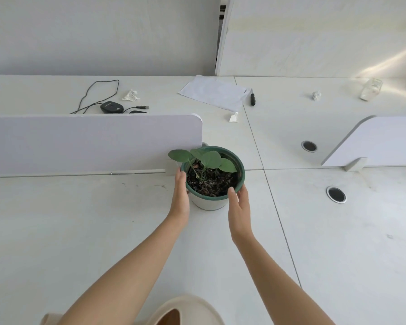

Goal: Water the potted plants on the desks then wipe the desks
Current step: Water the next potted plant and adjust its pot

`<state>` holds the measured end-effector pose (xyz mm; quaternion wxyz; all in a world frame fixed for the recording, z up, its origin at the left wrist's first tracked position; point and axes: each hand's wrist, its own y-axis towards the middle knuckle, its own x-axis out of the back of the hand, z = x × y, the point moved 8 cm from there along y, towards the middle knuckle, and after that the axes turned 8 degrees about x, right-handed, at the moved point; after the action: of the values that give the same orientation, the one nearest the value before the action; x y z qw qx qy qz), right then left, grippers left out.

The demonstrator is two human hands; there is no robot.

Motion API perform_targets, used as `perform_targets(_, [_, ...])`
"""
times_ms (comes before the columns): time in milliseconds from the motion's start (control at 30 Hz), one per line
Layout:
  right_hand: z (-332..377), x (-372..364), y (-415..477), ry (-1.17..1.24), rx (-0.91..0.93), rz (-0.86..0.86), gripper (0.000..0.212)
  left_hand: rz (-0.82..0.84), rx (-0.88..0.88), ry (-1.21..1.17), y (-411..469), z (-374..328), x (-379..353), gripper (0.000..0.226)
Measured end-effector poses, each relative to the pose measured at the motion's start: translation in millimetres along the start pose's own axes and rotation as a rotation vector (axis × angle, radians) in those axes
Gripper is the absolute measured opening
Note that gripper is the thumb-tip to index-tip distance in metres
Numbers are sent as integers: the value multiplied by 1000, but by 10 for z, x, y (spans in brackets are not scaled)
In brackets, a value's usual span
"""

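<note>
- The white desk (pixel 80 231) fills the lower half of the frame. The potted plant stands on it just above frame centre, straight ahead of both forearms.
- A pale divider panel (pixel 92 141) runs in from the left edge. Its rounded end stops just beside the pot's upper left, so any slide should probably go toward the lower frame or to the right.
- The left hand (pixel 181 193) lies flat against the pot's left side, fingers straight and pointing up-frame.
- The right hand (pixel 239 207) flanks the lower right side, thumb at the rim and fingers relaxed. I cannot tell whether it presses firmly.
- The hands stay apart with the pot between them, neither clearly nearer. Neither clamps round it.
- The pot (pixel 209 204), white with a green rim, stands upright with its axis vertical.
- The leaves (pixel 210 159) lean toward the upper left over dark soil (pixel 211 181).
- A paper sheet (pixel 213 95) and a mouse (pixel 111 107) lie well apart in the upper frame. No watering vessel shows.
</note>
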<state>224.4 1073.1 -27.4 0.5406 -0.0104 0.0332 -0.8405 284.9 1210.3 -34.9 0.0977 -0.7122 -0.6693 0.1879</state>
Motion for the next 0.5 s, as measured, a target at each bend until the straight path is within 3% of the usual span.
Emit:
perform_targets(67, [25,-18,24,6,-12,20,44,-4,-4,2,-69,9,-16,78])
perform_targets(200, [76,-22,157,-12,-61,61,43,-9,-28,27,-234,1,-60,57])
perform_targets(333, [44,65,257,-128,-107,36,57,-30,28,107,-365,25,-20,58])
perform_targets(500, [110,336,-161,-150,-155,8,54,-158,74,102,-771,-15,412,53])
